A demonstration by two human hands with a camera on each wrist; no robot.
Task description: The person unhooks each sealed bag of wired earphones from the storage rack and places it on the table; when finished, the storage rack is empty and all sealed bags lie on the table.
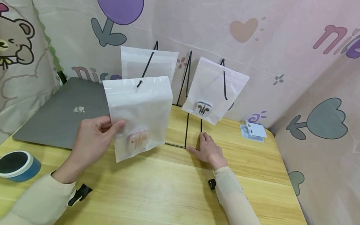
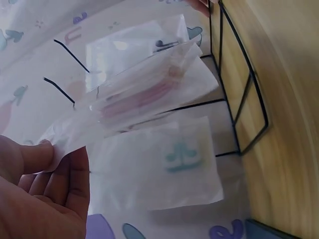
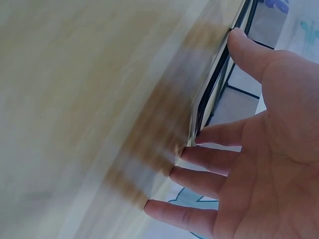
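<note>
In the head view my left hand (image 1: 94, 135) pinches the left edge of a white zip bag (image 1: 143, 110) between thumb and fingers. Inside that bag shows a pinkish earphone case (image 1: 138, 140). The tip of a black wire hook (image 1: 139, 84) pokes out through the bag near its top. My right hand (image 1: 208, 149) lies at the base of the black wire rack (image 1: 186, 126), its fingers spread. In the right wrist view the thumb touches the rack's wire (image 3: 212, 94) and the fingertips reach the wooden table.
A second white bag (image 1: 149, 58) hangs behind; a third bag (image 1: 221, 84) with an earphone case hangs at right. A grey laptop (image 1: 60, 113) and a blue round tub (image 1: 18, 167) are at left. A small pale blue plastic piece (image 1: 253, 130) lies at the table's back right.
</note>
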